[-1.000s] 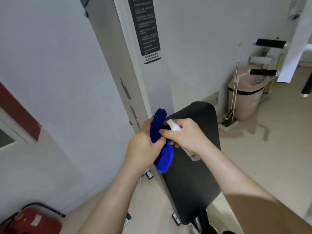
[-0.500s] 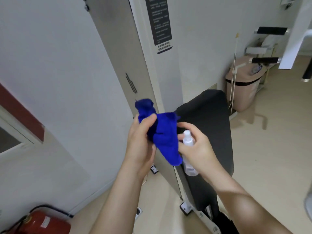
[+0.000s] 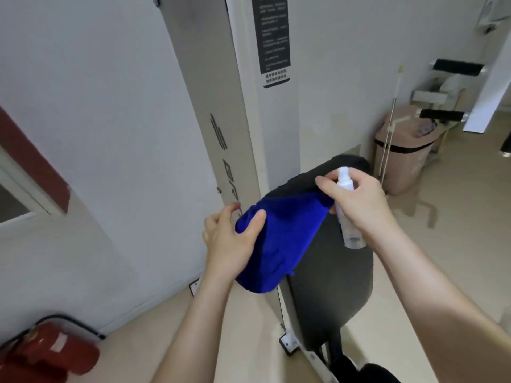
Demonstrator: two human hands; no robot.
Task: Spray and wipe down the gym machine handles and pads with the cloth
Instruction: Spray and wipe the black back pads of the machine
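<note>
White wall (image 3: 96,106) fills left and back; beige floor (image 3: 456,230) bottom and right; grey machine upright (image 3: 218,111) runs from top centre down to the floor, leaning in the wide lens, with a black text label (image 3: 273,40) on the white panel beside it, text too blurred to read; black back pad (image 3: 331,286) on a white frame just right of the upright, tilted, its top edge behind the right hand; pinkish bin (image 3: 403,167) on the floor by the back wall, right of the pad, a thin pole (image 3: 391,120) leaning beside it; red fire extinguisher (image 3: 47,355) lying on the floor at bottom left corner; two black padded bars (image 3: 457,68) on another machine at far right, well apart from the hands; blue cloth (image 3: 279,239) in the air in front of the pad's left edge, spread between both hands, lower end hanging loose; left hand (image 3: 229,244) grips the cloth's left edge, thumb on top, fingers (image 3: 231,210) curled behind it; right hand (image 3: 359,205) wrapped round the spray bottle (image 3: 350,230), bottle upright with white nozzle up, clear body below the palm; right forefinger and thumb reach to the cloth's upper right corner, look to be pinching it, contact partly hidden; cloth not seen touching the pad.
</note>
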